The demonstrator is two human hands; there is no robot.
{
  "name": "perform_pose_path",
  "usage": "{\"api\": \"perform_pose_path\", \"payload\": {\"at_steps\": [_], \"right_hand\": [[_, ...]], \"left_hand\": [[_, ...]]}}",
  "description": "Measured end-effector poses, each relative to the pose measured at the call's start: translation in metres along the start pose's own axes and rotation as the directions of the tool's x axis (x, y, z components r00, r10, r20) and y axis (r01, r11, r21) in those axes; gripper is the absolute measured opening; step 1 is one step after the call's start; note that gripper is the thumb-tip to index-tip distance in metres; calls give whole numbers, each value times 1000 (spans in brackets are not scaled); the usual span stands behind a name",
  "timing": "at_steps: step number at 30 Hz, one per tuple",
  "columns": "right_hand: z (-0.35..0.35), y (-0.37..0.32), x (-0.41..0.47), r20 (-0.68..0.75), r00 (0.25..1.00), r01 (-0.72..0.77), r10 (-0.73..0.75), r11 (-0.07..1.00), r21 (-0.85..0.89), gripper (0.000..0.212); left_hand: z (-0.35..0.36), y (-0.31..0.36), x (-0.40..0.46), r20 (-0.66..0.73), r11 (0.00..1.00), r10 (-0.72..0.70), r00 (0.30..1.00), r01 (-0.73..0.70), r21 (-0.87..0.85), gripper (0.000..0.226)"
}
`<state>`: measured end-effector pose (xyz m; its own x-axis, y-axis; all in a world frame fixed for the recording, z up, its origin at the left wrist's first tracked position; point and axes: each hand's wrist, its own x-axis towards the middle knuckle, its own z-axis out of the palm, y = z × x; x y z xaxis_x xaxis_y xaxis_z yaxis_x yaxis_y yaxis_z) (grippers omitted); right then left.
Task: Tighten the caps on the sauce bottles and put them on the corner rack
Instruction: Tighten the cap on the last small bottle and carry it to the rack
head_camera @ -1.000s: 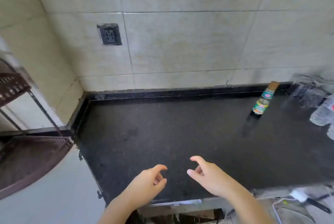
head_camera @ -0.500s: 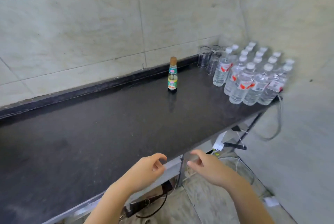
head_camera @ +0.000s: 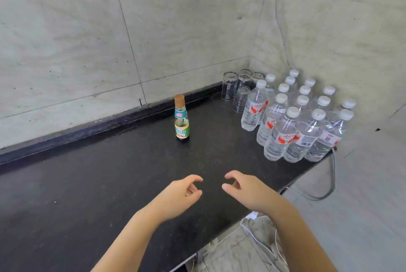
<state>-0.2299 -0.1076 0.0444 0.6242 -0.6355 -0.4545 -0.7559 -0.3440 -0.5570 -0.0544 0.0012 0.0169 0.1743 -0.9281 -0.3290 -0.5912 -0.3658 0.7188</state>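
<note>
One small sauce bottle (head_camera: 182, 121) with a brown cap and a green-and-yellow label stands upright on the black countertop (head_camera: 87, 183), close to the back wall. My left hand (head_camera: 178, 197) and my right hand (head_camera: 246, 190) hover side by side above the counter's front part, well short of the bottle. Both hands hold nothing, with the fingers loosely curled and apart. The corner rack is out of view.
Several clear water bottles (head_camera: 294, 118) with white caps stand packed at the counter's right end. Upturned drinking glasses (head_camera: 236, 89) sit behind them in the corner. A grey cable (head_camera: 329, 183) hangs off the right edge above a tiled floor.
The view has swung right, away from the brown rack at the left corner. The sauce bottle and water bottles now sit nearer the middle. Both hands are now over the counter.
</note>
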Motion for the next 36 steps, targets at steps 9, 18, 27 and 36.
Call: {"api": "perform_pose_path", "payload": {"at_steps": [9,18,27,36], "right_hand": [[-73,-2,117,135,985,128,-111,983,-129,41],[-148,-63,240,202,878,477,-433,824,-306,45],[-125,-132,287,370,678,731,-635,528,-433,34],[-185,-142,262,315,473,819,-823,279,-501,29]], "left_hand": [[-28,-2,74,-260,964,-259,930,231,-133,30],[-47,17,156,-491,864,-503,712,399,-307,45],[-94,7,232,-555,859,-503,663,308,-409,38],[-112,45,208,-614,851,-243,751,-139,-507,13]]}}
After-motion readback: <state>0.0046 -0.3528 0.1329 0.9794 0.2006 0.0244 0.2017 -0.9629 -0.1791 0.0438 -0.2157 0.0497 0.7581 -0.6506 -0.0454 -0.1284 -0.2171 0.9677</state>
